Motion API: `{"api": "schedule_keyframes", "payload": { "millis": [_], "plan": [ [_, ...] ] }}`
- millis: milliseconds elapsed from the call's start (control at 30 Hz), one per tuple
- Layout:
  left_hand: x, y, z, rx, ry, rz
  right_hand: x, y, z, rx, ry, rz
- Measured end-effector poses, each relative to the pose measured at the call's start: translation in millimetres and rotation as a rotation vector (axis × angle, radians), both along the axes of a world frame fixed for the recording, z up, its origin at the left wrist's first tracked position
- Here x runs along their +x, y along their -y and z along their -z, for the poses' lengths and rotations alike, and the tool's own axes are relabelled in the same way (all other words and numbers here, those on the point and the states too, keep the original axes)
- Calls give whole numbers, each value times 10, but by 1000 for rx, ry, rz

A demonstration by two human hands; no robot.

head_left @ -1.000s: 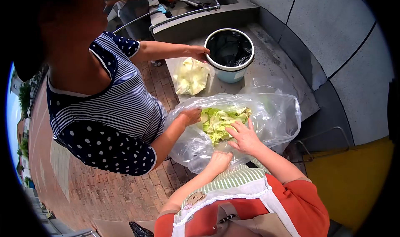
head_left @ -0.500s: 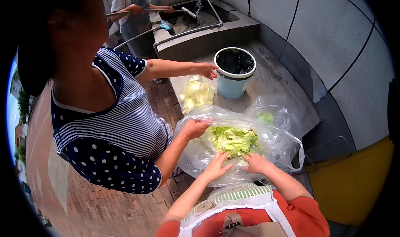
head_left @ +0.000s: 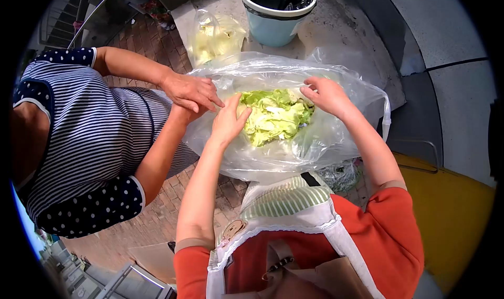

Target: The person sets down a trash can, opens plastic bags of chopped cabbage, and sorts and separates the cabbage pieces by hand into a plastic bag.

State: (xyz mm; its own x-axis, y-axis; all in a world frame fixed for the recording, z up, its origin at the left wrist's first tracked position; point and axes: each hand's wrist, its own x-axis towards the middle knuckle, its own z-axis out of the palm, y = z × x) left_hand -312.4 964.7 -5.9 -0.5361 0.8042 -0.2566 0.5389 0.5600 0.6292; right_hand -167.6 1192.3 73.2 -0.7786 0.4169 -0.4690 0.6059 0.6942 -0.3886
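Observation:
Pale green leaves (head_left: 275, 115) lie in a heap inside a large clear plastic bag (head_left: 320, 141), whose mouth is spread wide. At the heap's left side is my left hand (head_left: 229, 121), its fingers apart and nothing gripped. My right hand (head_left: 326, 96) is at the upper right of the leaves, fingers loosely spread over the bag's inside. A co-worker's hands (head_left: 193, 93) meet at the bag's left edge, close to my left fingertips.
A light blue bucket (head_left: 270, 28) with a black liner stands beyond the bag. Left of it sits a smaller clear bag of pale leaves (head_left: 216, 39). The co-worker in a striped top (head_left: 100, 136) is at the left. A yellow surface (head_left: 451, 210) lies at the right.
My hands have moved from the near side of the leaves to their left and upper right. The co-worker's far hand has left the bucket area and come to the bag. The view has tilted down.

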Motion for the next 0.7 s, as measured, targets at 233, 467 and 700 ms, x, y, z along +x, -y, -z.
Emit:
{"api": "schedule_keyframes", "payload": {
  "millis": [233,467,700],
  "plan": [
    [-38,59,439,-484,-118,174,-128,322,1185,124,171,-154],
    [-431,37,460,-475,-265,181,-481,358,1090,102,194,-53],
    [-213,-42,744,-191,-91,73,-319,798,1519,172,119,-225]
  ]
}}
